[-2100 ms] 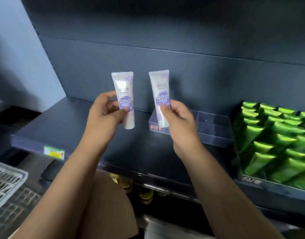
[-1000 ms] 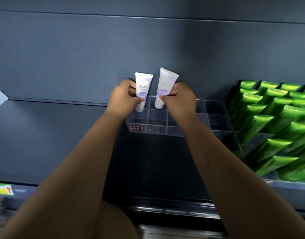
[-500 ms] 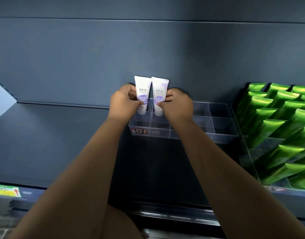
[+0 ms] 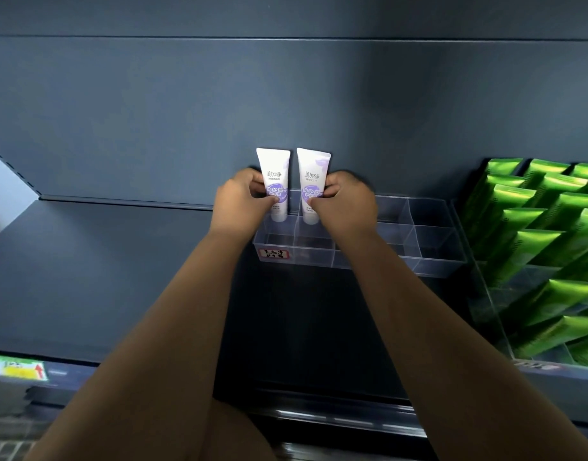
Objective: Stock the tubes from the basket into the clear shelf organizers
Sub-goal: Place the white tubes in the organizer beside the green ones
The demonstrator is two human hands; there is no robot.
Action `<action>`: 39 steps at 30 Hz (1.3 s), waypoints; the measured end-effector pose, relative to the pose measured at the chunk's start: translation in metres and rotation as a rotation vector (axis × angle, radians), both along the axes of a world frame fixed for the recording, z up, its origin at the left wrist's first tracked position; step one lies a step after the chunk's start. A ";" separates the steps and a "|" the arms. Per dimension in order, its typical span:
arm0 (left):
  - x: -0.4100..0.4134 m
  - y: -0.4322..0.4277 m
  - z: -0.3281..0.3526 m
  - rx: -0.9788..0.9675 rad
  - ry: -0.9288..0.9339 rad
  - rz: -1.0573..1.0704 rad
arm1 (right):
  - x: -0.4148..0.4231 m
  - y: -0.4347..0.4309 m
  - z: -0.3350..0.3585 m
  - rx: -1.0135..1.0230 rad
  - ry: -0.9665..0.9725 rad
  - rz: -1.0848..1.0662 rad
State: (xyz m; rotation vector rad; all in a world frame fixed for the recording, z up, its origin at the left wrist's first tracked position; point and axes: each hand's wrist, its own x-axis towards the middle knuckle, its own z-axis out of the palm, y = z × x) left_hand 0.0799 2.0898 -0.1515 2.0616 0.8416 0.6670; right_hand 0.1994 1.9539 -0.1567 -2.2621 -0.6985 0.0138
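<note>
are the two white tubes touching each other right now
Apart. The head view shows a dark gap between the left tube and the right tube along their whole visible length.

both forearms are bare all along, as are the left hand (image 4: 241, 207) and right hand (image 4: 347, 209)

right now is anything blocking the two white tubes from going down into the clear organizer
Nothing visible does. The left hand grips the left white tube and the right hand the right white tube, caps down in adjoining back-row compartments of the clear organizer, which look empty beneath them.
</note>
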 end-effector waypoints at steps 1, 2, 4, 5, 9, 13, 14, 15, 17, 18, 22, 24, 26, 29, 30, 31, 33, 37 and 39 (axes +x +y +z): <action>0.000 0.000 -0.001 -0.002 0.002 0.001 | 0.000 0.000 0.000 -0.014 -0.006 0.001; 0.000 0.000 -0.001 -0.006 0.003 0.001 | 0.001 0.000 0.000 -0.025 -0.012 0.003; 0.000 0.000 -0.001 -0.017 0.004 -0.001 | 0.002 0.000 -0.001 -0.042 -0.025 0.003; 0.000 0.000 -0.001 -0.020 0.005 -0.002 | 0.002 0.000 -0.001 -0.050 -0.032 0.002; 0.000 -0.002 0.000 -0.010 0.011 0.011 | 0.001 0.000 -0.001 -0.088 -0.058 0.022; 0.000 -0.003 0.001 0.003 0.033 0.015 | 0.002 -0.002 0.001 -0.108 -0.063 0.036; 0.000 -0.004 0.001 0.013 0.043 0.017 | 0.002 -0.003 0.001 -0.119 -0.061 0.046; 0.000 -0.005 0.003 0.028 0.059 0.019 | 0.002 -0.004 0.002 -0.128 -0.058 0.053; 0.000 -0.007 0.005 0.064 0.099 0.019 | 0.002 -0.008 0.002 -0.138 -0.063 0.064; 0.000 -0.007 0.007 0.079 0.121 0.018 | 0.001 -0.009 0.002 -0.144 -0.071 0.073; -0.001 -0.014 0.017 0.097 0.193 0.055 | -0.008 -0.016 0.003 -0.141 -0.087 0.101; -0.006 -0.018 0.027 0.114 0.273 0.122 | -0.015 -0.023 0.008 -0.125 -0.120 0.087; -0.016 -0.024 0.039 0.160 0.397 0.221 | -0.024 -0.031 0.014 -0.105 -0.157 0.063; -0.042 -0.040 0.058 0.247 0.432 0.349 | -0.038 -0.040 0.025 -0.108 -0.188 0.060; -0.053 -0.046 0.062 0.275 0.399 0.364 | -0.044 -0.043 0.029 -0.117 -0.192 0.070; -0.064 -0.053 0.065 0.302 0.360 0.374 | -0.051 -0.045 0.033 -0.123 -0.196 0.086; -0.086 -0.065 0.069 0.406 0.315 0.399 | -0.069 -0.048 0.044 -0.115 -0.210 0.123; -0.129 -0.086 0.069 0.554 0.387 0.433 | -0.127 -0.046 0.066 -0.018 -0.285 0.264; -0.163 -0.095 0.066 0.533 0.428 0.483 | -0.165 -0.038 0.075 -0.014 -0.343 0.377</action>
